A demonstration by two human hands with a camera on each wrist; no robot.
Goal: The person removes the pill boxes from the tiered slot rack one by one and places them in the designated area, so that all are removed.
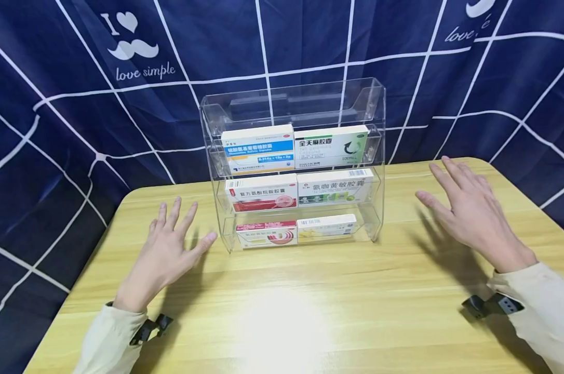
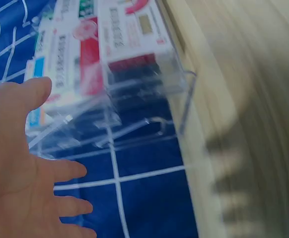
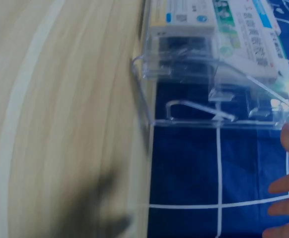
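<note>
A clear acrylic tiered rack (image 1: 293,111) stands upright on the table, its top tier holding no boxes. Below, a blue-and-white capsule box (image 1: 257,150) sits beside a green-and-white one (image 1: 331,147). The middle tier has a red-and-white box (image 1: 262,193) and a white-and-green box (image 1: 335,187). At the bottom are a crimson-and-white box (image 1: 267,234) and a pale yellow-white box (image 1: 326,228). My left hand (image 1: 167,254) is held left of the rack, fingers spread, touching nothing. To the right, apart from the rack, my right hand (image 1: 473,213) has its fingers extended and holds nothing.
The wooden table (image 1: 357,306) has a bright glare patch near its front. Dark blue cloth (image 1: 226,41) with white grid lines hangs behind and at both sides. A small black device sits at each wrist.
</note>
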